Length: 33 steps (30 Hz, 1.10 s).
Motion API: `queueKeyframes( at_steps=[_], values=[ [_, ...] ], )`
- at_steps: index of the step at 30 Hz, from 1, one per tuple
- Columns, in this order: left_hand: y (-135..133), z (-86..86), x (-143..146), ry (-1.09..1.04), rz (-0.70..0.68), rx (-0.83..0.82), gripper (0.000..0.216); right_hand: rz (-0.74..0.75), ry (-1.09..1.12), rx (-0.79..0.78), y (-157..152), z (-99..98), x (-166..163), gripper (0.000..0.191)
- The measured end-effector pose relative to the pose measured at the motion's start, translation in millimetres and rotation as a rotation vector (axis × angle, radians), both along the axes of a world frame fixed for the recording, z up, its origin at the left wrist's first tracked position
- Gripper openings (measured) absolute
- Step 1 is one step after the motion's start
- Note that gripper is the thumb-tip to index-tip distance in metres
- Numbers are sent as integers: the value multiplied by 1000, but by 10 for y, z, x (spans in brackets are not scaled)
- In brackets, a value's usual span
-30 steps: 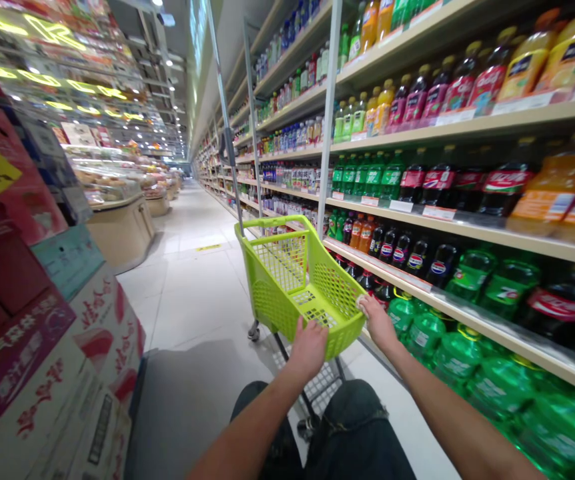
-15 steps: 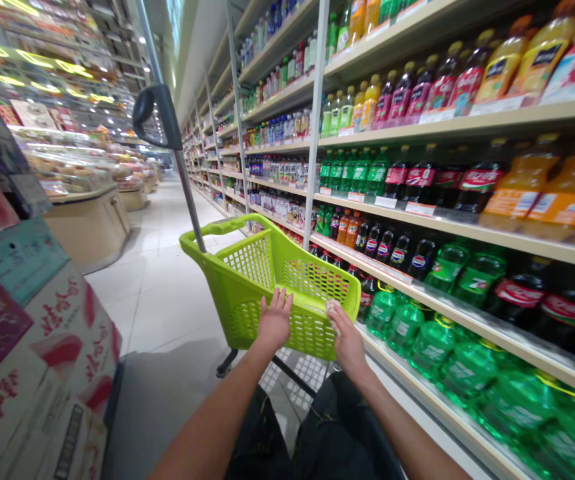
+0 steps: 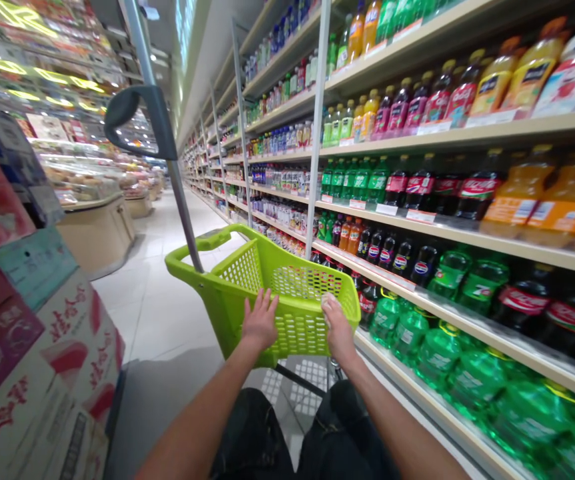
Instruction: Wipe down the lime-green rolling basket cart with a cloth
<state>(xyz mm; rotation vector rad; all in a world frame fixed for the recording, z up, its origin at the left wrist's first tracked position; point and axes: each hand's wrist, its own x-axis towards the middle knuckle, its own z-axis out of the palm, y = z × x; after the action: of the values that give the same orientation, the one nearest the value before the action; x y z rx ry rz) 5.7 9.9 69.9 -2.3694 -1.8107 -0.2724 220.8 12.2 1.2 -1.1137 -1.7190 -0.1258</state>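
Observation:
A lime-green shopping cart basket (image 3: 287, 333) with perforated walls stands right before me. My left hand (image 3: 260, 323) lies at its near side wall with the fingers spread, the fingertips reaching the rim. Further right along the same rim, my right hand (image 3: 338, 330) is closed on a crumpled whitish cloth or tissue (image 3: 325, 301), pressed against the basket; the cloth is mostly covered by the fingers. A grey pole with a dark loop handle (image 3: 140, 123) rises from the cart's left end.
Shelves of soda and juice bottles (image 3: 467, 180) line the right side, with large green bottles (image 3: 472, 373) on the lowest level. Stacked cartons (image 3: 67, 333) stand close on the left. Tiled floor (image 3: 162, 220) runs ahead past a wooden display counter (image 3: 97, 230).
The cart's handle end has swung left and looks nearer. Both my hands have shifted slightly left at the basket; the left stays spread and the right still grips the whitish cloth or tissue.

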Motion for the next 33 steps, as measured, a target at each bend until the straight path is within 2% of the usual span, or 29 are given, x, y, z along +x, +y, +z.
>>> queueKeyframes(
  at_steps=[3,6,8,10,13,15,17,20,22,24,27,29,31,33],
  values=[
    [-6,29,-86,24,-25,11,70,51,-36,0,60,29,23,41],
    [-9,22,-187,38,47,78,67,-48,-25,-16,57,-25,356,38],
    [-22,3,-204,59,88,108,68,-108,0,-23,49,-55,442,36],
    [-44,-8,-182,80,99,112,70,-82,4,-19,49,-47,274,37],
    [-88,11,-161,98,91,107,71,61,-35,3,60,28,-219,41],
    [-115,39,-194,111,61,116,69,133,-65,8,60,63,-388,43],
    [-135,61,-253,108,76,145,68,119,-58,4,55,44,-286,45],
    [-145,66,-314,85,138,189,67,-28,-2,-11,66,-43,128,45],
    [-142,60,-304,74,148,186,68,-89,26,-22,84,-69,252,42],
    [-142,57,-264,67,140,172,68,-57,44,-21,96,-41,101,41],
    [-164,70,-216,66,115,161,68,115,19,0,89,68,-413,42],
    [-194,94,-237,73,80,161,66,203,-10,5,80,117,-631,41],
    [-227,129,-309,70,51,185,64,205,-13,1,82,96,-586,42],
    [-258,168,-408,43,85,250,63,134,7,-4,99,23,-338,44]
  ],
)
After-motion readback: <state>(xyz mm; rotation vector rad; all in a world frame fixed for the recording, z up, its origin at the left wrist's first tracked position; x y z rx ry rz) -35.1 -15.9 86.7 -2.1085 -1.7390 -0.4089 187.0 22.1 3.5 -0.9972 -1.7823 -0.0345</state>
